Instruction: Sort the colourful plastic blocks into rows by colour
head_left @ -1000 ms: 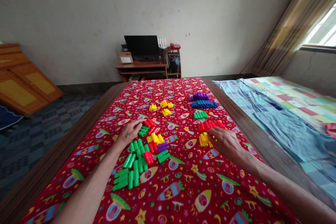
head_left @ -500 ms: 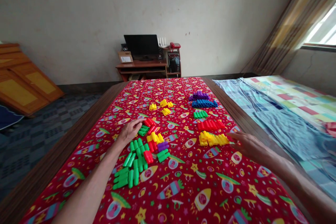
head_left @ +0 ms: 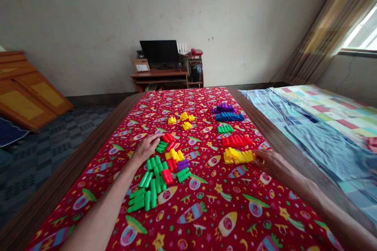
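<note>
My left hand lies flat and open on the red patterned cloth, its fingertips touching the mixed heap of green, red, yellow and purple blocks. My right hand rests open at the right end of a row of yellow blocks, fingertips against it. Beyond that row lie sorted rows: red blocks, green blocks, blue blocks and purple blocks. A few loose yellow blocks sit farther back in the middle.
The cloth covers a long wooden table. A bed with a checked sheet runs along the right. A desk with a monitor stands at the far wall, a wooden cabinet at the left.
My right hand has moved from over the yellow blocks out to the right, uncovering the whole row, and now rests at its right end. The left hand has stayed put.
</note>
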`<state>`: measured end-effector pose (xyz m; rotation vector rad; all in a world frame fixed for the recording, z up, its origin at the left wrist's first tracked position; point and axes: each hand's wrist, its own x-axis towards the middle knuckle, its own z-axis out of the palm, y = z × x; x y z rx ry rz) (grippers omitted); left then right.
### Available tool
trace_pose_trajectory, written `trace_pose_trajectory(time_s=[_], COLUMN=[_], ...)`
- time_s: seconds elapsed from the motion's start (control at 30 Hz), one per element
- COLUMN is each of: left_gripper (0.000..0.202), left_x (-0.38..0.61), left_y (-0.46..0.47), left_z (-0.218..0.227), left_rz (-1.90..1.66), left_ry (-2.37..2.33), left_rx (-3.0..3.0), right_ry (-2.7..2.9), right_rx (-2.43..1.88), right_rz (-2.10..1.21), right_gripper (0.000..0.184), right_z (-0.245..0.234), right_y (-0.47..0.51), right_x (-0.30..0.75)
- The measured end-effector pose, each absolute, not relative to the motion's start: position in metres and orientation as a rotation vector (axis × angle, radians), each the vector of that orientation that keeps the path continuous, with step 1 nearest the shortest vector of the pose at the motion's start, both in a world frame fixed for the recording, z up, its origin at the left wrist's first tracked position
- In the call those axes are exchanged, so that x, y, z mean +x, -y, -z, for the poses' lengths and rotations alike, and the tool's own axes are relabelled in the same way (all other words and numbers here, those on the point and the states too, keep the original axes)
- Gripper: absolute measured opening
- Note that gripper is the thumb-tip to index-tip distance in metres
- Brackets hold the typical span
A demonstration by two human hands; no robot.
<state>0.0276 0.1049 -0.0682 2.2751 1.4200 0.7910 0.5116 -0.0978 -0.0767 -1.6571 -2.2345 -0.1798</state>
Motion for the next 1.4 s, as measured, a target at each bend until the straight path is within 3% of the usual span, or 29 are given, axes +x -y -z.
trace_pose_trajectory(time_s=[0.17,0.33,0.5,0.7,1.07,1.4], left_gripper=[0.055,0.055,0.057,0.051,0.041,0.044], left_x=[0.028,0.031,0.032,0.024,0.028,0.025], left_y=[-0.105,-0.106,-0.103,-0.097,-0.088,-0.092], left_z=[0.068,0.071,0.08,0.09,0.077,0.082], left_rz=[-0.83,-0.903,-1.066,-1.231,-1.095,-1.055], left_ry=[-1.387,-1.345,-1.368,-1.481,-1.517,-1.537], left_rx=[2.262,2.186,2.035,1.82,1.957,1.975], right_ry=[2.23,2.425,2.592,2.767,2.563,1.926], right_rx=[-1.666,-1.326,-0.953,-0.991,-0.989,-1.312], right_rz=[0.215,-0.009,-0.163,-0.197,-0.156,-0.359], right_gripper=[0.026,0.028,0.018,0.005,0.012,0.016], right_z=[0.043,0.014,0.016,0.028,0.042,-0.014], right_y=[0.1,0.072,0.015,-0.027,-0.017,0.035], right_x=[0.489,0.409,0.32,0.269,0.28,0.414])
